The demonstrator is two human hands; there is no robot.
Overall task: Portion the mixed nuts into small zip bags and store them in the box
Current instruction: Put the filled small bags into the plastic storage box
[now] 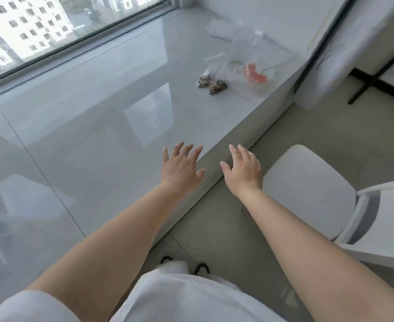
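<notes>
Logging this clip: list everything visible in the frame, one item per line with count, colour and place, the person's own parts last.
filled nut bags: two, clear with brown nuts, on the ledge, far right
clear plastic bags: a loose pile, count unclear, transparent, behind the nut bags
orange-red item: one, inside clear plastic, right of the nut bags; what it is cannot be told
ledge: one, glossy white-grey, under the window
window: one, top left, buildings outside
chair: one, white, on the floor at right
left hand: open, fingers spread, over the ledge's near edge
right hand: open, holds nothing, just off the ledge's edge
</notes>
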